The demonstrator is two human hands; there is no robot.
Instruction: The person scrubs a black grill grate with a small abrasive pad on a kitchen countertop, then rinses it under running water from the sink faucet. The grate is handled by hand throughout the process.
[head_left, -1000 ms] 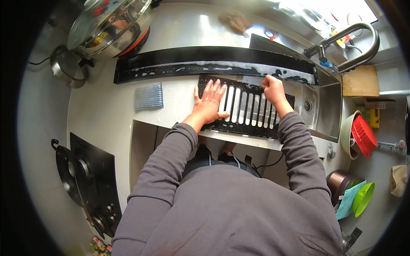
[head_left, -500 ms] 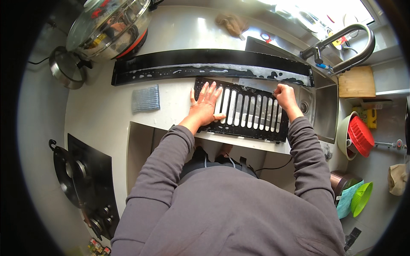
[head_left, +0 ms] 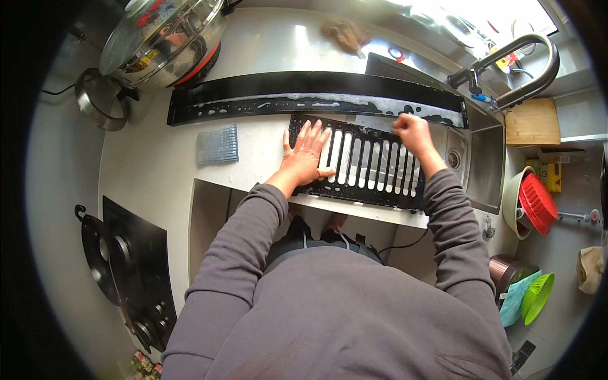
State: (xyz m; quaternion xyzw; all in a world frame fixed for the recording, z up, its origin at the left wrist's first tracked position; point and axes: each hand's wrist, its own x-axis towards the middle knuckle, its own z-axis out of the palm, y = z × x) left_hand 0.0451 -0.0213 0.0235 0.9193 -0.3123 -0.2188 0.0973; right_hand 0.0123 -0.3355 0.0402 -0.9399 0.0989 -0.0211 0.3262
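Note:
A black slotted panel [head_left: 373, 195], wet with suds, lies on the counter in front of me, its near edge along the counter's front. My left hand [head_left: 305, 153] presses flat on its left end, fingers spread. At the panel's far right edge, my right hand [head_left: 413, 132] is closed; what its fingers hold, if anything, is blurred and too small to make out. Just behind the panel stretches a long black tray-like piece [head_left: 316, 82] with white foam along its inside. A grey-blue ribbed scrubbing pad [head_left: 217, 145] rests on the counter left of my left hand.
To the right are a steel sink [head_left: 486, 168], a dark faucet [head_left: 550, 63], a wooden board [head_left: 532, 121] and a red basket [head_left: 537, 204]. A glass-lidded pot [head_left: 171, 44] stands far left, near a round metal lid [head_left: 101, 104]. A black stove [head_left: 142, 272] is nearer left.
My right hand has moved slightly left and away from me along the panel's far edge. The left hand stays in place on the panel.

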